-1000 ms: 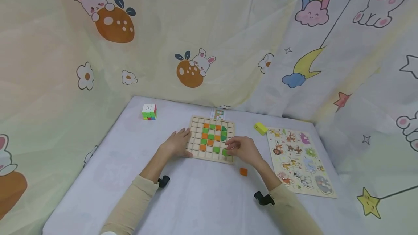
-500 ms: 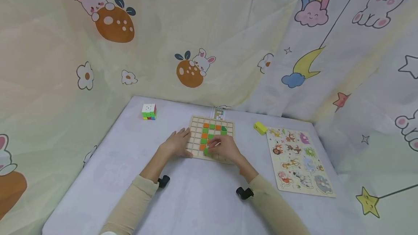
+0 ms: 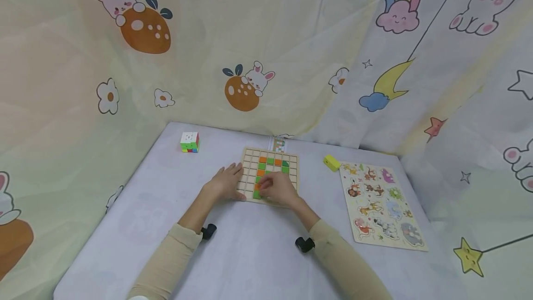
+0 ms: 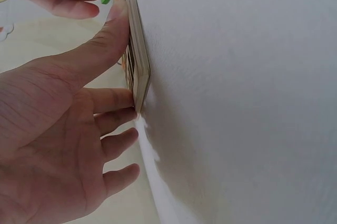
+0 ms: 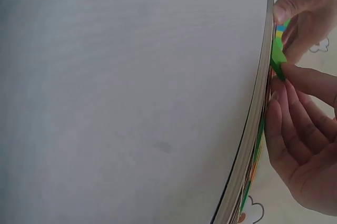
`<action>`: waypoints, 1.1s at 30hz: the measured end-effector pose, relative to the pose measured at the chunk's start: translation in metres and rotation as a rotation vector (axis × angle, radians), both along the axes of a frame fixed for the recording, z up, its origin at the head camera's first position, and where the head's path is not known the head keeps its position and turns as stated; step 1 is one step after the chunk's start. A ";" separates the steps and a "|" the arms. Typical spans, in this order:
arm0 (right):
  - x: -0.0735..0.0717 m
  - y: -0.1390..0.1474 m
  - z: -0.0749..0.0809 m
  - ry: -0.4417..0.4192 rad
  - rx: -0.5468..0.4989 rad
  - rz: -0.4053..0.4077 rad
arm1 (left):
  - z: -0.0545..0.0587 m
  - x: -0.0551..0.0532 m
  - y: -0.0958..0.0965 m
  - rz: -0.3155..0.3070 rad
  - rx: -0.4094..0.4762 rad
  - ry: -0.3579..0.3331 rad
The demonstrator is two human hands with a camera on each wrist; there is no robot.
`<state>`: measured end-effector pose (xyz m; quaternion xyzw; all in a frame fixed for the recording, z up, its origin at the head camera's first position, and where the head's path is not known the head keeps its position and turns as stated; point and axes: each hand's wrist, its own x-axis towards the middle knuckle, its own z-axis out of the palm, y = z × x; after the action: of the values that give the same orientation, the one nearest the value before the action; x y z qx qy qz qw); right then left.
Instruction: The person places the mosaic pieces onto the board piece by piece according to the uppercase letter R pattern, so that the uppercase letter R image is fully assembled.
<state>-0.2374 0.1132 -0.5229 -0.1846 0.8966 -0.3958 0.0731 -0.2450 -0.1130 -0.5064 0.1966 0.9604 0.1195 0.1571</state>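
A wooden grid board (image 3: 294,170) lies on the table, with green and orange tiles set in part of its squares. My left hand (image 3: 226,182) rests at the board's left edge, thumb by the near corner and fingers spread along the side. In the left wrist view its fingers are fairly straight against the edge. My right hand (image 3: 278,189) is over the near part of the board, its thumb and fingertips pinching a green tile (image 5: 277,54). That tile is tilted at the board's surface, at the near end of the tile column. The right hand hides several squares.
A puzzle cube (image 3: 190,142) stands at the back left. Behind the board lies a small pattern card (image 3: 279,144). To the right are a yellow block (image 3: 331,163) and an animal puzzle board (image 3: 385,207). A printed cloth backdrop (image 3: 200,59) rises behind the table.
My right hand has moved left across the board with the green tile, from its right side to the near left. The orange block on the table is now hidden by the right arm. The left hand stays put.
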 end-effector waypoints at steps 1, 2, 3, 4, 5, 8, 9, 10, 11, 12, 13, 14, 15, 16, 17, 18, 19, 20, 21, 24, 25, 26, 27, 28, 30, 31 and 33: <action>0.000 0.000 -0.001 0.005 0.008 0.000 | 0.000 0.000 0.000 -0.001 0.001 0.000; 0.000 -0.001 -0.001 0.011 0.019 -0.002 | 0.000 0.000 0.000 -0.001 0.002 0.001; 0.000 -0.001 -0.002 0.017 0.027 -0.003 | 0.000 0.000 0.000 -0.001 0.002 0.002; 0.000 -0.002 -0.003 0.021 0.034 -0.003 | 0.000 0.000 0.000 -0.001 0.002 0.003; 0.000 -0.002 -0.003 0.025 0.038 -0.002 | 0.000 -0.001 0.000 -0.002 0.001 0.005; 0.001 -0.001 -0.004 0.032 0.051 0.009 | -0.001 -0.001 0.001 -0.001 -0.005 0.001; 0.002 0.000 -0.003 0.036 0.046 0.016 | 0.000 -0.001 0.002 -0.001 -0.008 -0.001; 0.002 0.001 -0.003 0.039 0.043 0.018 | 0.000 -0.001 0.002 0.000 -0.009 -0.002; 0.003 0.003 -0.001 0.039 0.040 0.018 | -0.001 -0.001 0.002 0.002 -0.009 -0.002; 0.004 0.005 0.001 0.040 0.034 0.020 | -0.001 -0.001 0.002 0.001 -0.008 -0.002; 0.006 0.007 0.003 0.039 0.023 0.017 | 0.000 -0.001 0.002 0.002 -0.008 -0.003; 0.008 0.010 0.006 0.039 0.014 0.011 | 0.000 -0.001 0.002 0.004 -0.007 -0.004; 0.009 0.013 0.009 0.038 0.004 0.003 | 0.000 -0.001 0.002 0.006 -0.005 -0.004; 0.011 0.017 0.011 0.039 0.004 -0.007 | 0.000 -0.001 0.002 0.009 -0.002 -0.002; 0.013 0.020 0.014 0.040 0.001 -0.014 | 0.000 -0.001 0.002 0.011 -0.002 -0.003; 0.014 0.024 0.016 0.039 -0.002 -0.022 | 0.000 -0.001 0.002 0.012 -0.002 -0.002; 0.016 0.029 0.019 0.039 -0.003 -0.034 | 0.001 -0.001 0.002 0.017 -0.001 -0.001; 0.018 0.033 0.021 0.039 0.002 -0.046 | 0.001 -0.001 0.002 0.019 0.001 -0.001; 0.019 0.037 0.022 0.043 0.005 -0.056 | 0.000 -0.001 0.002 0.019 -0.003 0.001; 0.024 0.052 0.026 0.045 0.018 -0.078 | 0.000 -0.001 0.002 0.021 -0.005 0.001; 0.025 0.056 0.027 0.045 0.023 -0.085 | 0.000 -0.001 0.002 0.022 -0.007 0.001; 0.027 0.061 0.028 0.043 0.025 -0.091 | 0.000 -0.001 0.002 0.022 -0.009 0.000; 0.028 0.066 0.029 0.043 0.029 -0.095 | 0.000 -0.001 0.003 0.021 -0.011 0.000; 0.030 0.071 0.030 0.041 0.034 -0.099 | 0.001 -0.001 0.003 0.021 -0.010 0.000; 0.033 0.080 0.032 0.034 0.040 -0.107 | 0.000 -0.001 0.003 0.017 -0.012 0.002; 0.035 0.084 0.032 0.031 0.047 -0.114 | 0.000 -0.001 0.003 0.016 -0.010 0.002; 0.038 0.092 0.035 0.022 0.063 -0.117 | 0.000 -0.001 0.003 0.012 -0.012 0.004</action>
<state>-0.1990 0.2055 -0.4884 -0.1338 0.9186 -0.3690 0.0457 -0.2459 -0.1101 -0.5065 0.1900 0.9626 0.1144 0.1559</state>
